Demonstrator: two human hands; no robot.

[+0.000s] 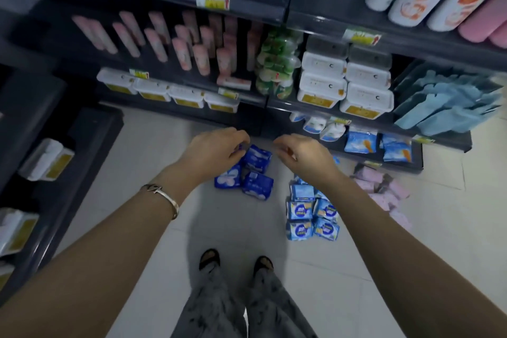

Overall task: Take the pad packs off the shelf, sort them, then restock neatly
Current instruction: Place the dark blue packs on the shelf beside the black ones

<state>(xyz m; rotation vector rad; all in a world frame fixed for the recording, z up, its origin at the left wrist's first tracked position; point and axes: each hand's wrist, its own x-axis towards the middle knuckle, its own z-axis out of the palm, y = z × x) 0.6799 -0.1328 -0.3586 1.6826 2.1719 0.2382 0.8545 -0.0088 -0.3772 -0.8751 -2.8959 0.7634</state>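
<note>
Centre of frame: left hand point(216, 151), fingers curled, grip unclear, over a cluster of glossy dark-blue pad packs point(256, 185) on the tiled floor point(137, 173). Right hand point(304, 156), fingers loosely curled, empty. Lower right: pillow-shaped light-blue packs point(311, 211), then soft pink packs point(384, 189).

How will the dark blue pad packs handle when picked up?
The dark blue pad packs look puffy and creased, so probably soft and light. Their glossy wrap may slip. Lying flat, they're unlikely to roll.
</note>
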